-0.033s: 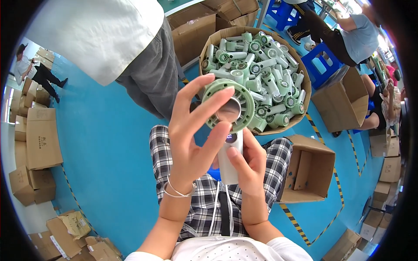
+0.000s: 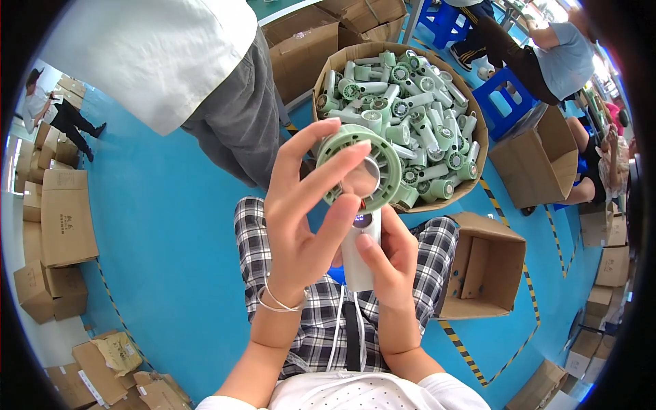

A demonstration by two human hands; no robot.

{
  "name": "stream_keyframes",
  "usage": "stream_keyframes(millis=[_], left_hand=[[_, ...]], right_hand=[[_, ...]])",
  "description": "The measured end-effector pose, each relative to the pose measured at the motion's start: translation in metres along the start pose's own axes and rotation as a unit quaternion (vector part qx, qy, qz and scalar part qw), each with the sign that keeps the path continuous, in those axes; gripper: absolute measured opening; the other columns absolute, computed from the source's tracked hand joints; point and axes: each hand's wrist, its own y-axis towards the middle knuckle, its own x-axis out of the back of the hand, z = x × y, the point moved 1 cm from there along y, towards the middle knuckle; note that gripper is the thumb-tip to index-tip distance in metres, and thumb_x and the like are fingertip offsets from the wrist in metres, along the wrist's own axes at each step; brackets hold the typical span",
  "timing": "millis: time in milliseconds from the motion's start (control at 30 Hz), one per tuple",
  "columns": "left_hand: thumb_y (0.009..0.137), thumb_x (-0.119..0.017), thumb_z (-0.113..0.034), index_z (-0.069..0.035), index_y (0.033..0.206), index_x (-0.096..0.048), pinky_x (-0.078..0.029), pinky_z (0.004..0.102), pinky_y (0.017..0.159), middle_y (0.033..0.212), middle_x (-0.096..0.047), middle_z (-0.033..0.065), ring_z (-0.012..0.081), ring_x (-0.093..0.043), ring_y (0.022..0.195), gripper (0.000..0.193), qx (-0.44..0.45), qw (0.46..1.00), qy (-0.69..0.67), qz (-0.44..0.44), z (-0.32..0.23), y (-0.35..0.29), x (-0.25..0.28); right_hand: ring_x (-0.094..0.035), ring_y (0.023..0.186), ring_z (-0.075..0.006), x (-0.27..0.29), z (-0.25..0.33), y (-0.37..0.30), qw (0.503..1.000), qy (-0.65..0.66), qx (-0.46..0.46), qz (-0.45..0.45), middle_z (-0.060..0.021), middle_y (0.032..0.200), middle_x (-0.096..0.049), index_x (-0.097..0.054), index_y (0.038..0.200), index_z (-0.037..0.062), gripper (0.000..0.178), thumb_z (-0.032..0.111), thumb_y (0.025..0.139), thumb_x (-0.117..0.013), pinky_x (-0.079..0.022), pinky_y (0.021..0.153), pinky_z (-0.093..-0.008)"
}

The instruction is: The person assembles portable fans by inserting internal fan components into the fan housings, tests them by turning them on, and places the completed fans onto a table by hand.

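Note:
A handheld fan point(image 2: 364, 180) with a round pale green head and a white handle is held upright over my lap. My left hand point(image 2: 295, 205) grips the fan's head, its fingers bent over the green rim and its thumb by the shiny silver hub. Lower down, my right hand point(image 2: 393, 263) is wrapped around the handle, with the thumb lying on its front just under a small lit display point(image 2: 363, 220). Part of the hub and the grille is hidden behind my left fingers.
A big round-edged carton point(image 2: 486, 137) heaped with similar green and white fans stands ahead. An open cardboard box point(image 2: 502, 273) sits beside my right knee. A person in grey trousers point(image 2: 236, 116) stands close at front left. Blue stools point(image 2: 502, 102) and seated people are at far right.
The fan has shifted very slightly to the right within my hands. Both hands keep their hold.

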Motion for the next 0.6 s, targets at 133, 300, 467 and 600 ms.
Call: stream_keyframes(millis=[133, 300, 467, 600], left_hand=[[0.078, -0.06, -0.009, -0.003, 0.106, -0.064, -0.04, 0.0368, 0.091, 0.121, -0.047, 0.0178, 0.0278, -0.052, 0.106, 0.029, -0.03, 1.0, -0.006, 0.0, -0.002, -0.001, 0.0], [0.081, -0.056, -0.006, 0.0, 0.106, -0.061, -0.039, 0.0359, 0.093, 0.124, -0.044, 0.0181, 0.0266, -0.049, 0.11, 0.026, 0.011, 0.989, -0.144, -0.016, -0.003, -0.003, -0.008], [0.08, -0.057, -0.007, 0.0, 0.106, -0.061, -0.039, 0.0353, 0.092, 0.123, -0.045, 0.017, 0.026, -0.048, 0.11, 0.027, 0.012, 0.996, -0.074, -0.038, -0.008, -0.007, -0.012], [0.076, -0.064, -0.009, -0.002, 0.104, -0.063, -0.041, 0.0359, 0.09, 0.119, -0.048, 0.0161, 0.026, -0.05, 0.108, 0.03, -0.012, 0.999, -0.016, -0.025, -0.01, -0.002, -0.004]], right_hand=[[-0.062, 0.075, -0.0157, -0.003, 0.005, -0.003, 0.999, -0.025, 0.025, 0.007, -0.0148, 0.1, -0.059, -0.03, 0.134, -0.0058, 0.055, 0.004, 0.084, -0.05, -0.051, 0.064, -0.0269], [-0.061, 0.078, -0.0147, 0.0, 0.002, -0.005, 0.993, -0.093, 0.072, -0.013, -0.0152, 0.101, -0.06, -0.028, 0.134, -0.0092, 0.057, 0.003, 0.083, -0.052, -0.05, 0.066, -0.026], [-0.061, 0.079, -0.0145, 0.007, -0.003, -0.002, 0.981, -0.158, 0.115, 0.002, -0.0166, 0.104, -0.059, -0.031, 0.132, -0.0099, 0.057, 0.005, 0.081, -0.053, -0.05, 0.069, -0.0263], [-0.061, 0.073, -0.0144, 0.0, 0.008, -0.003, 0.998, -0.04, 0.041, -0.006, -0.0137, 0.097, -0.06, -0.037, 0.128, -0.0092, 0.052, 0.008, 0.082, -0.053, -0.049, 0.064, -0.0251]])
